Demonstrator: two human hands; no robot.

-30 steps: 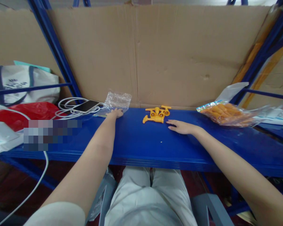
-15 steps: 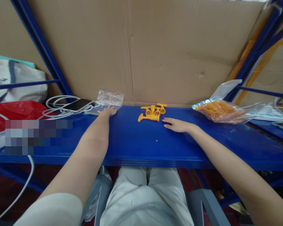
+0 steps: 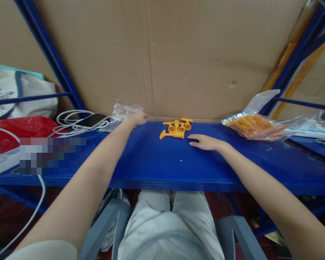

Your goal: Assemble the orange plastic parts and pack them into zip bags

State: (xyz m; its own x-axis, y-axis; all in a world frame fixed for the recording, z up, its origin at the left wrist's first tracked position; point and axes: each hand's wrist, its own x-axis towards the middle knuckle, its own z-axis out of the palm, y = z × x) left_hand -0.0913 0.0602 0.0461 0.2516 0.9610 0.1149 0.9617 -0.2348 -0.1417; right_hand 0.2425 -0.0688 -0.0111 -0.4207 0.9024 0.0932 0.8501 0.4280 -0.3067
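Several small yellow-orange plastic pieces [image 3: 180,125] lie grouped on the blue tabletop. The nearest piece [image 3: 172,134] has a hooked end and a ridged stem. My right hand [image 3: 203,142] rests on the table just right of these pieces, its fingers stretched out and holding nothing; the fingertips stop short of the nearest piece. To the left of the group, my left hand [image 3: 137,118] is near the back edge, in front of a crumpled clear plastic bag [image 3: 123,110]. Its fingers bend away and are mostly hidden, so I cannot see whether anything is in them.
At the right lies a clear bag of orange pieces [image 3: 256,126]. A phone [image 3: 93,120] sits on coiled white cable [image 3: 63,119] at the left, near a red bag [image 3: 29,131]. Cardboard [image 3: 192,65] stands behind the table, between blue posts [image 3: 47,50].
My left hand has moved to the right and up from the tabletop beside the clear plastic bag. My right hand and the yellow-orange pieces stay in place.
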